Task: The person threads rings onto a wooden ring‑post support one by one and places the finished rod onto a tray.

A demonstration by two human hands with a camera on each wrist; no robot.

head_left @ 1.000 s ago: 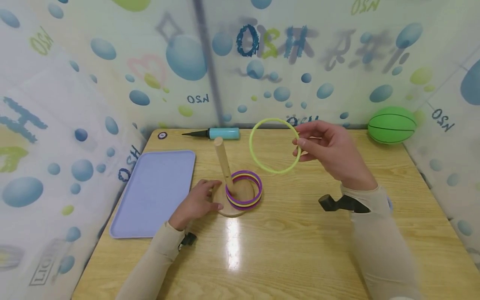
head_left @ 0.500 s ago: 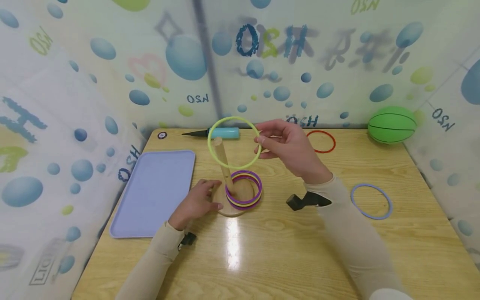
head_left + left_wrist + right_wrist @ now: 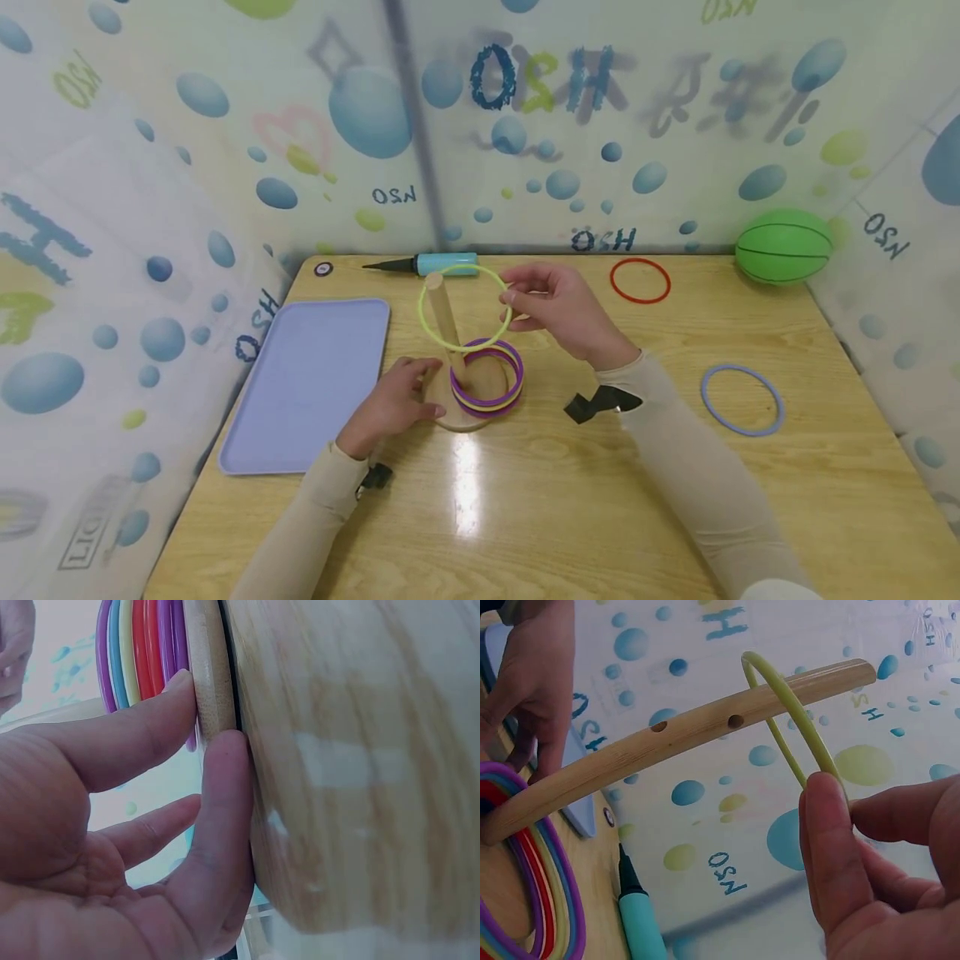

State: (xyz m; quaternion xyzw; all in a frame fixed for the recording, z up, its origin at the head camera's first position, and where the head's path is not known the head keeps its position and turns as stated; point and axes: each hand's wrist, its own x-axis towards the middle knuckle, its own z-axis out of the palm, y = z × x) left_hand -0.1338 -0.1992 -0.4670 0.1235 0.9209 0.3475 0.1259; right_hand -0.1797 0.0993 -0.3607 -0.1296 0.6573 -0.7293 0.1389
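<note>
A wooden ring-toss stand has an upright peg [image 3: 445, 315] rising from a round base [image 3: 441, 402]. Thumb and fingers of my left hand [image 3: 390, 407] are spread around the base's left rim; the left wrist view shows fingertips [image 3: 225, 750] against its edge. Between thumb and fingers, my right hand [image 3: 566, 312] pinches a yellow-green ring [image 3: 784, 694]. This ring encircles the upper part of the peg, just below its top, in the right wrist view. Lower down, a stack of purple, yellow, red and blue rings [image 3: 574, 900] lies around the peg's foot.
A lavender tray [image 3: 307, 383] lies left of the stand. Behind is a blue hand pump [image 3: 446, 264]. On the right lie a red ring [image 3: 640, 301] and a blue ring [image 3: 780, 410], with a green ball [image 3: 783, 247] at the back corner. A patterned curtain borders the table.
My right hand has carried the yellow-green ring leftward to the peg and then slightly down over its top. The red and blue rings are uncovered. My left hand stays at the base.
</note>
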